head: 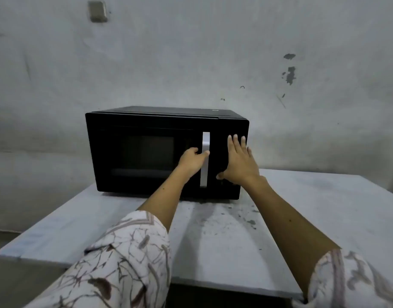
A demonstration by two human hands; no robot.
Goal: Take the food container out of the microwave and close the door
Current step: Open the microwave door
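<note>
A black microwave [133, 130] stands on a grey-white table [324, 207] against the wall, its door shut. My left hand [191, 160] is curled around the vertical silver door handle [205, 174] near its middle. My right hand [239, 161] lies flat, fingers spread, on the dark control panel to the right of the handle. The dark door window [146, 152] shows nothing of the inside, so no food container is visible.
The tabletop [68, 230] has dark stains [246, 218] in front of the microwave. Its near edge runs below my forearms. A stained grey wall [191, 52] stands close behind, with a small box [97, 11] mounted high on the left.
</note>
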